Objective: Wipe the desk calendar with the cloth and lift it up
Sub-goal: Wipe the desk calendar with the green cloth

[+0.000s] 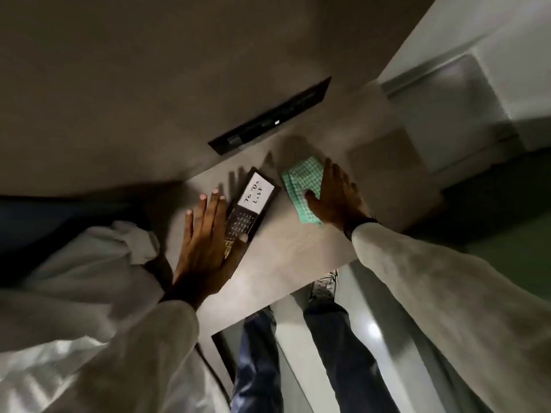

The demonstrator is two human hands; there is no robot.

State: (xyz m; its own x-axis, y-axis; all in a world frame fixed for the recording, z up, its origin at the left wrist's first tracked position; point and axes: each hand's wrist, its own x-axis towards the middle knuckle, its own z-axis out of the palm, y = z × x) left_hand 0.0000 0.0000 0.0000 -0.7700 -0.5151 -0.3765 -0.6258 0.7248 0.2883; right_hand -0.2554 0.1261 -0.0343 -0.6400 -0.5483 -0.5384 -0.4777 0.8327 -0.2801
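The desk calendar (252,201) is a dark, narrow board with a white "To Do List" label at its far end and a date grid below; it lies flat on the pale desk (298,251). My left hand (205,236) rests over its near left part, fingers spread, thumb on its near edge. A green-and-white checked cloth (301,178) lies on the desk just right of the calendar. My right hand (335,196) presses flat on the cloth, thumb on top, covering its right half.
A black recessed strip (269,116) runs along the wall behind the desk. A white cabinet (447,93) stands at the back right. The desk's near edge is at my legs (298,353), and crumpled white fabric (98,263) lies at the left.
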